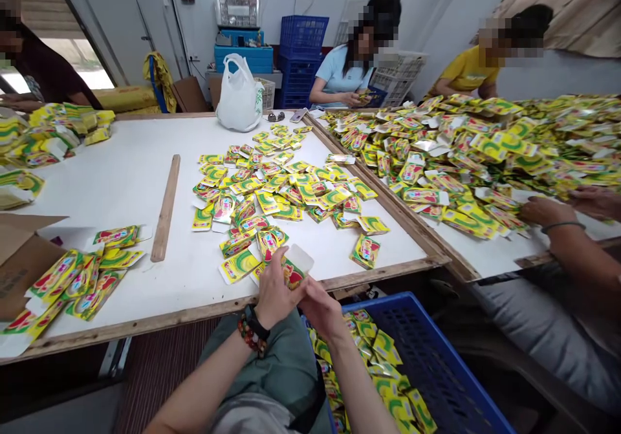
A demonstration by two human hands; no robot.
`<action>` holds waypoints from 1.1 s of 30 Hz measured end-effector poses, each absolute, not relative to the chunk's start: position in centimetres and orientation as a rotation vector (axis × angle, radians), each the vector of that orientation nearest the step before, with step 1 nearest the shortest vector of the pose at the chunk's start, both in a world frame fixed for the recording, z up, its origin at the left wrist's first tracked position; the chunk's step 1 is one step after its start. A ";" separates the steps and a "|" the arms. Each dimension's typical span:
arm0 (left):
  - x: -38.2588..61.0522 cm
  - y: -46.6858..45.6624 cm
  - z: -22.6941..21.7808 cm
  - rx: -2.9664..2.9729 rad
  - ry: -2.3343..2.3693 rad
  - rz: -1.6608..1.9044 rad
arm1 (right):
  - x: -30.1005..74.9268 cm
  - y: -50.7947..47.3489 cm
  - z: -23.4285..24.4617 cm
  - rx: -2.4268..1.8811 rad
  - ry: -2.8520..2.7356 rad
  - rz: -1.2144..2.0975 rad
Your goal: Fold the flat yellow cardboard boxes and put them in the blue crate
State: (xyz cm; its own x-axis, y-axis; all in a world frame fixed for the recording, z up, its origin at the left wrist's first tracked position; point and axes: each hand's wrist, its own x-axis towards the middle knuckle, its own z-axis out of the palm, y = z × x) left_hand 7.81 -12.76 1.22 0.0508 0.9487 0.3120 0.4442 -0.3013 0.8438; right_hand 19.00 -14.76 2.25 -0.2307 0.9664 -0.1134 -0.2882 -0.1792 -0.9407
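Holding a small box [294,273] at the front edge of the table [121,182], white flap [301,257] standing open. Left hand [274,293] is pinching it; right hand [323,308] is touching its near end, hold partly hidden, can't tell how tight. Loose boxes [272,203] are lying just beyond; blue crate [427,334] is sitting below. Slackening pinch risks a drop; careless pressing, a creased flap.

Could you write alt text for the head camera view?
A person's left hand and right hand hold a small printed box at a white table strewn with similar boxes. A blue crate below holds more; other people are nearby.
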 end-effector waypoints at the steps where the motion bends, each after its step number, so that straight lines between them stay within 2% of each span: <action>1: 7.7 -12.9 0.7 1.816 1.402 1.254 | 18.6 -14.8 2.3 -0.973 -0.949 1.615; 6: 7.4 -13.9 -0.9 1.962 1.295 1.495 | 16.8 -14.6 2.6 -1.098 -0.705 1.491; 9: 7.3 -14.0 -0.5 1.986 1.222 1.420 | 17.1 -14.9 3.1 -1.180 -0.871 1.325; 13: 7.4 -13.8 0.3 1.911 1.205 1.203 | 17.9 -15.4 3.8 -1.321 -1.368 0.938; 15: 7.5 -13.8 0.4 1.860 1.216 1.114 | 18.0 -15.3 3.9 -1.397 -1.402 0.816; 19: 7.6 -13.7 0.4 1.777 1.287 1.138 | 18.3 -14.6 3.9 -1.400 -1.367 0.837; 23: 7.7 -13.7 0.2 1.741 1.259 1.171 | 18.4 -14.5 4.0 -1.263 -1.601 0.911; 29: 6.3 -14.0 2.0 1.895 1.138 1.112 | 18.6 -16.5 4.1 -1.234 -1.851 0.572; 31: 4.5 -13.0 3.1 2.090 1.075 1.049 | 20.6 -17.8 4.3 -1.398 -1.833 0.515; 33: 2.0 -11.2 3.9 2.225 1.237 1.021 | 23.4 -19.0 4.4 -1.712 -1.796 0.416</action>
